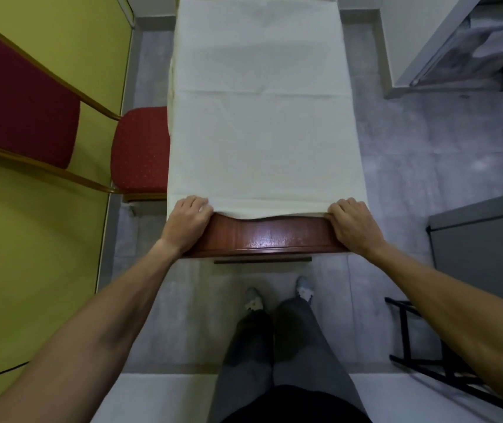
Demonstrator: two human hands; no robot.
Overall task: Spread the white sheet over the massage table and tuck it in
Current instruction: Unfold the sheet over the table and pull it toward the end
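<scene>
White cloth in curled fingers [197,205], the left hand [190,222] grips one near corner of the sheet [262,117] spread along the massage table [268,236]; the right hand [352,222] grips the other. Light and limp, it likely handles best by its corners.

No text, label, brand, number or sign can be read, neither on the sheet [262,132] nor on anything around it.
</scene>
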